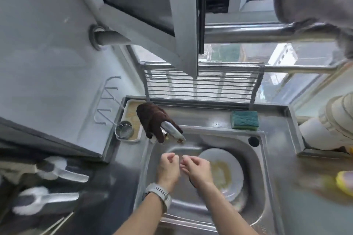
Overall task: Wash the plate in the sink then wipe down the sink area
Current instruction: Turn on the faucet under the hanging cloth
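A pale grey plate (227,160) smeared with yellowish residue lies in the steel sink (256,175). Both my hands hover over the sink's left half, just below the faucet spout (174,133). My left hand (169,167), with a white watch on the wrist, is curled into a loose fist and holds nothing. My right hand (197,167) is beside it, fingers curled, partly covering the plate's left edge, with nothing in it. A brown cloth (152,118) hangs over the faucet. A green sponge (244,120) rests on the back ledge.
A small steel cup (124,129) stands on a tray (131,106) at the back left. A metal rack (200,86) stands behind the sink by the window. White slippers (57,170) lie on the floor at left. A yellow item (344,181) sits on the right counter.
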{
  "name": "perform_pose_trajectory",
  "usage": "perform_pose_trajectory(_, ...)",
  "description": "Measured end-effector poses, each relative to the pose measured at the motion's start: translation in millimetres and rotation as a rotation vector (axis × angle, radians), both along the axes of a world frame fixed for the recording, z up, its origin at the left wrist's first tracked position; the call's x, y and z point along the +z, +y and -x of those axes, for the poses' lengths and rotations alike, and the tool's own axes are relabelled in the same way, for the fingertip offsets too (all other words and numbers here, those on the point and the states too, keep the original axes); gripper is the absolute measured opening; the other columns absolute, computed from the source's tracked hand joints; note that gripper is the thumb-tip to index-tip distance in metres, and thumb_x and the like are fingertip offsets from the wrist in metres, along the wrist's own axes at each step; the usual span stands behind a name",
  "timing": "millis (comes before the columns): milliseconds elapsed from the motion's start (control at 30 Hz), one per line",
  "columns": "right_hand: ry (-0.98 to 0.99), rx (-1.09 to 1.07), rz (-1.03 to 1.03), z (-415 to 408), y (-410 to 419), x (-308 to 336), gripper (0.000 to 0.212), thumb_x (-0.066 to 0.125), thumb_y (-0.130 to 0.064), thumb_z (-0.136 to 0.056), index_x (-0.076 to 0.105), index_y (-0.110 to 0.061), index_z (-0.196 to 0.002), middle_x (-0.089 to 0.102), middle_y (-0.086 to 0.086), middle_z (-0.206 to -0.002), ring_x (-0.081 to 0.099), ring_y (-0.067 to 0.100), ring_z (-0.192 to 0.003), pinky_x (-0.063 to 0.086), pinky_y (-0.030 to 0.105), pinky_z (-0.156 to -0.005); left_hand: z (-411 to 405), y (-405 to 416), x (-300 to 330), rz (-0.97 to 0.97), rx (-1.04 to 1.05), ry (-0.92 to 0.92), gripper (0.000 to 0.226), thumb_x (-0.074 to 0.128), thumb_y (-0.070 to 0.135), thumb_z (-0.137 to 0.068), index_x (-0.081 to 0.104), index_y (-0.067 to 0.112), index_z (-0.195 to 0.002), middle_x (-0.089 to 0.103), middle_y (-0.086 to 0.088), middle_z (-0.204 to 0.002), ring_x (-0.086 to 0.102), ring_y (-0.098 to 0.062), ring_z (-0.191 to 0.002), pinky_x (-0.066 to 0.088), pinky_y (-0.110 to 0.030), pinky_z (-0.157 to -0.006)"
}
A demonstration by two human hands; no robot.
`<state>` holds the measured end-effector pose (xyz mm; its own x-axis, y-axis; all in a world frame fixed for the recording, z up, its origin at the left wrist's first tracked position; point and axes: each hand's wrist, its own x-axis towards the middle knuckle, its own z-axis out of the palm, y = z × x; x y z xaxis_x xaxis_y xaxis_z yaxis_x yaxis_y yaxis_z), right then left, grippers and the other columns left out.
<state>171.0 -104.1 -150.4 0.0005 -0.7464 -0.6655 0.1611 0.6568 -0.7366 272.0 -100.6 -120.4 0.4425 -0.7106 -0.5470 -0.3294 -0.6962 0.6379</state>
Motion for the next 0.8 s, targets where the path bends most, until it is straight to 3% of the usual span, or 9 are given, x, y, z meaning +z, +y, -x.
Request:
perform_pose_trajectory(100, -0.197, -0.114, -0.065, -58, -38, -33, 0.019, 0.065, -0.005, -0.094, 0.070, -0.003, -0.075, 0.068, 0.017, -0.077, 0.065, 0.025, -0.076, 0.056, 0.037, -0.078, -34, -18, -22, 0.039, 0.062, -0.070, 0.026, 0.054, 0.024, -0.099, 0.068, 0.009, -0.115, 0.073, -0.009, -0.112, 0.065, -0.030, -0.106, 0.047, -0.032, -0.089)
perform_pose_trajectory(167, -0.306, -0.209, -0.092, -79, -57, -44, 0.014, 0.067, 0.002, -0.093, 0.066, -0.003, -0.079, 0.067, 0.018, -0.076, 0.068, 0.019, -0.063, 0.058, 0.028, -0.067, -48, -30, -32, 0.066, 0.075, -0.088, 0.026, 0.055, 0.026, -0.100, 0.067, 0.010, -0.116, 0.072, -0.012, -0.115, 0.065, -0.032, -0.109, 0.045, -0.031, -0.088)
perform_pose_trajectory(233, -0.367, -0.287, -0.064, -90, -69, -56, 0.006, 0.073, 0.004, -0.087, 0.069, 0.000, -0.084, 0.070, 0.023, -0.082, 0.070, 0.018, -0.063, 0.059, 0.024, -0.060, -57, -41, -43, 0.084, 0.072, -0.097, 0.028, 0.057, 0.029, -0.100, 0.066, 0.008, -0.115, 0.071, -0.016, -0.118, 0.064, -0.035, -0.111, 0.045, -0.034, -0.088)
perform_pose_trajectory(367, -0.371, -0.358, -0.005, -94, -69, -77, 0.039, 0.088, -0.008, -0.072, 0.073, 0.009, -0.103, 0.072, 0.031, -0.102, 0.070, 0.025, -0.077, 0.059, 0.028, -0.066, -60, -50, -57, 0.114, 0.054, -0.088, 0.030, 0.058, 0.031, -0.098, 0.068, 0.013, -0.119, 0.072, -0.016, -0.118, 0.064, -0.037, -0.113, 0.044, -0.033, -0.085)
perform_pose_trajectory(600, -0.310, -0.342, 0.060, -92, -67, -72, 0.038, 0.087, -0.012, -0.076, 0.073, 0.010, -0.104, 0.073, 0.030, -0.100, 0.068, 0.014, -0.064, 0.055, 0.022, -0.058, -57, -51, -56, 0.167, 0.087, -0.093, 0.028, 0.063, 0.030, -0.095, 0.071, 0.014, -0.116, 0.075, -0.014, -0.112, 0.065, -0.037, -0.111, 0.051, -0.040, -0.092)
perform_pose_trajectory(800, -0.284, -0.341, 0.106, -91, -65, -71, 0.036, 0.086, -0.015, -0.078, 0.074, 0.009, -0.103, 0.074, 0.030, -0.098, 0.068, 0.013, -0.065, 0.054, 0.022, -0.058, -57, -51, -52, 0.178, 0.098, -0.099, 0.026, 0.064, 0.029, -0.094, 0.071, 0.014, -0.113, 0.076, -0.013, -0.110, 0.066, -0.038, -0.110, 0.052, -0.041, -0.091)
